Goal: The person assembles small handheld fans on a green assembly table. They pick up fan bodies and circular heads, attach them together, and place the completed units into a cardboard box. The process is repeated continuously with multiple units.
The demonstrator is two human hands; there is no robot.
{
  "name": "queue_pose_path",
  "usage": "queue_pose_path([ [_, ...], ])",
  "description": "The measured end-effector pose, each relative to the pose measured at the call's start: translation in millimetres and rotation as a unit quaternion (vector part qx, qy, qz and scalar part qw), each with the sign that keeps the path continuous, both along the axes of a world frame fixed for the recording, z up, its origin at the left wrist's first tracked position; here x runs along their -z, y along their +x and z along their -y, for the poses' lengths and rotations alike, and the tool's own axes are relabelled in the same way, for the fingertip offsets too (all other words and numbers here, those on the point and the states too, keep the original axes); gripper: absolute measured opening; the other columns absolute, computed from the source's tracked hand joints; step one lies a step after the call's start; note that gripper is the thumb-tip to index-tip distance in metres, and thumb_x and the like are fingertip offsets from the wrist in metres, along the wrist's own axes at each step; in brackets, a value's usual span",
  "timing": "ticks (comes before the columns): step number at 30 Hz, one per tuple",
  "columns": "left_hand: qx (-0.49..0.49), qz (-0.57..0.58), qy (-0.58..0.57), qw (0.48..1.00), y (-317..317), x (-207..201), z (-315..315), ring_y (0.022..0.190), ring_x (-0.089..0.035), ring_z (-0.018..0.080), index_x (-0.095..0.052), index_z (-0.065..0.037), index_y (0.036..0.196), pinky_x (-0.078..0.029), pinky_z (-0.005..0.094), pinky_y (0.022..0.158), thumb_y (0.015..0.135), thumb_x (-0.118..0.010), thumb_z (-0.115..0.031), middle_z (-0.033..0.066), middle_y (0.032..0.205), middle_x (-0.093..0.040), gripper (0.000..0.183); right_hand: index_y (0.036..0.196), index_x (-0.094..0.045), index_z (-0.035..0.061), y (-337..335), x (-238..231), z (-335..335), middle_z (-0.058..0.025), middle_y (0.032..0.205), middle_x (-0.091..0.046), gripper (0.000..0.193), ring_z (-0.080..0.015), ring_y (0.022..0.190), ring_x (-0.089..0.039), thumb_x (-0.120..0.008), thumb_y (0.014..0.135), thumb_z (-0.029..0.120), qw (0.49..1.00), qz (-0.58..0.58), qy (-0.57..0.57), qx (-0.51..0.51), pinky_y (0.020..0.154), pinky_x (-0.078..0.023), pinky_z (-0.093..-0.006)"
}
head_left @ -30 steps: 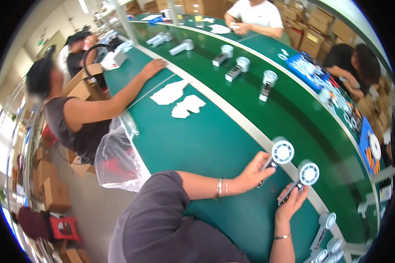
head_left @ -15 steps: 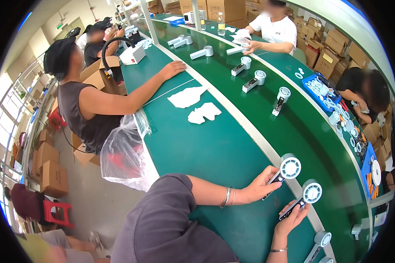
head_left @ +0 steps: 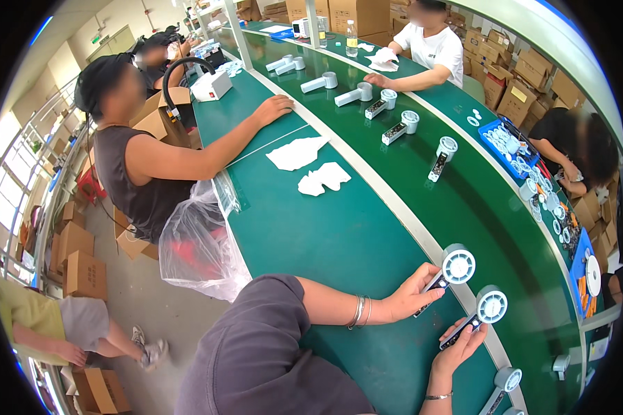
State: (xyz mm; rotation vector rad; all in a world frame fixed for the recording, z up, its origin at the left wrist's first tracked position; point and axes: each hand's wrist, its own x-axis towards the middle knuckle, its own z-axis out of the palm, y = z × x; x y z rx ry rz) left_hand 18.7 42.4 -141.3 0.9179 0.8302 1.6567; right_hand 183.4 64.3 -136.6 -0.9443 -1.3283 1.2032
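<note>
My left hand (head_left: 410, 296) is closed around the handle of a light-grey handheld fan (head_left: 458, 266), whose round, spoked head points up. Just to its right and nearer, my right hand (head_left: 459, 344) grips a second handheld fan (head_left: 491, 305) in the same way. Dark inner parts show in the open side of both handles. The two fans are held side by side over the pale metal rail (head_left: 479, 299) between the green table and the green belt. Below my right hand, another fan (head_left: 508, 379) lies by the rail, partly cut off by the frame's lower edge.
Several fans, including one with an exposed handle (head_left: 439, 166), lie along the curved green belt (head_left: 422, 200). White sheets (head_left: 324, 178) rest on the table (head_left: 284, 228). A co-worker's arm (head_left: 208, 155) reaches across at left, above a clear plastic bag (head_left: 201, 242). Blue trays (head_left: 509, 146) of parts line the right.
My hands and both fans stay almost still. Across the belt, a co-worker's hand has let go of a fan, which now lies there. At lower left, a passer-by has come further into view.
</note>
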Motion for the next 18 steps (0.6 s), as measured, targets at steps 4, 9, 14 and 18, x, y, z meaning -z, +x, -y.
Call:
queue_pose_path([
  [4, 0.004, -0.001, 0.003, 1.000, -0.4, 0.3, 0.0, 0.088, -0.044, 0.0060, -0.036, -0.004, 0.115, -0.039, 0.0229, 0.074, 0.092, -0.051, -0.013, 0.0023, 0.101, -0.046, 0.029, 0.126, -0.029, 0.0033, 0.4, 0.5, -0.3, -0.0070, 0.086, -0.050, 0.039, -0.0076, 0.057, -0.045, -0.040, 0.094, 0.024, 1.000, 0.001, -0.002, -0.001, 0.045, -0.037, -0.0183],
  [9, -0.003, -0.002, 0.008, 1.000, 0.4, 1.9, -1.0, 0.088, -0.044, 0.0060, -0.036, -0.004, 0.115, -0.039, 0.0228, 0.074, 0.092, -0.051, -0.013, 0.0022, 0.101, -0.046, 0.029, 0.127, -0.029, 0.0034, 0.6, 0.4, 0.2, -0.0071, 0.086, -0.050, 0.039, -0.0074, 0.057, -0.046, -0.040, 0.095, 0.023, 1.000, 0.000, 0.006, -0.006, 0.045, -0.037, -0.0182],
  [14, -0.003, -0.001, 0.014, 1.000, 0.9, 2.7, -1.5, 0.087, -0.045, 0.0059, -0.036, -0.004, 0.116, -0.039, 0.0227, 0.073, 0.092, -0.050, -0.013, 0.0023, 0.101, -0.046, 0.030, 0.126, -0.029, 0.0033, 0.2, 0.5, 0.6, -0.0072, 0.086, -0.050, 0.039, -0.0072, 0.056, -0.045, -0.040, 0.095, 0.024, 1.000, -0.002, 0.003, -0.006, 0.045, -0.037, -0.0182],
  [18, 0.012, -0.001, -0.002, 1.000, -0.3, 0.1, -0.1, 0.088, -0.045, 0.0061, -0.036, -0.004, 0.116, -0.039, 0.0228, 0.074, 0.092, -0.050, -0.013, 0.0025, 0.102, -0.046, 0.030, 0.126, -0.029, 0.0032, 0.9, 1.0, 0.1, -0.0072, 0.085, -0.050, 0.038, -0.0071, 0.056, -0.045, -0.039, 0.095, 0.023, 1.000, -0.001, 0.000, -0.009, 0.044, -0.037, -0.0180],
])
